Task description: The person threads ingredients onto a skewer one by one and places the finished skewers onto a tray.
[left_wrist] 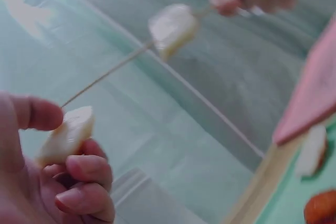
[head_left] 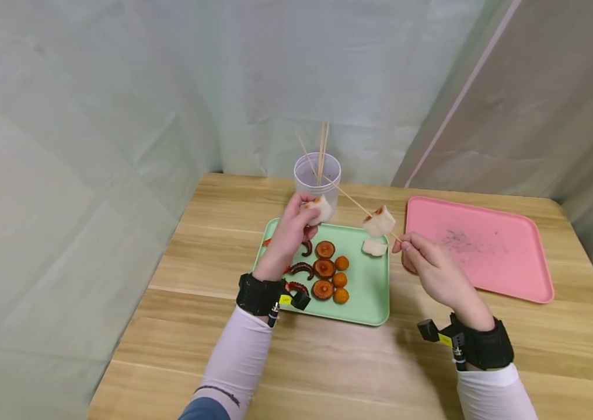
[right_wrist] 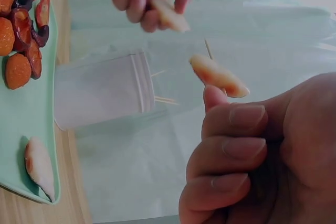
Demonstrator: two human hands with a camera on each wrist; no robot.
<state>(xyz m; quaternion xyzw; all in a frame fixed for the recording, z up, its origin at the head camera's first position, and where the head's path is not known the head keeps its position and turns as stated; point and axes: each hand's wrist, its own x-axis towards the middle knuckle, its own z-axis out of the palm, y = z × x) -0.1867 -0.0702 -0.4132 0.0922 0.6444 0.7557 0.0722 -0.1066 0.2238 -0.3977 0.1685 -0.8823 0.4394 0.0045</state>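
1. The pink tray (head_left: 506,274) lies bare on my right, so by my reading no finished skewer is set down yet.
2. The green tray (head_left: 375,291) holds mushrooms (head_left: 324,268), orange balls (head_left: 341,279), tentacle pieces (head_left: 302,269) and one white slice (head_left: 374,248) yet to go on.
3. My right hand (head_left: 433,271) pinches the skewer (head_left: 349,198), one fish-cake slice (head_left: 379,222) threaded on.
4. My left hand (head_left: 292,230) pinches a second slice (head_left: 319,209) at the skewer's tip, not yet pierced, I judge.

wooden table (head_left: 212,233) bearing green tray (head_left: 372,291), pink tray (head_left: 512,256), seemingly clear plastic cup (head_left: 309,178)
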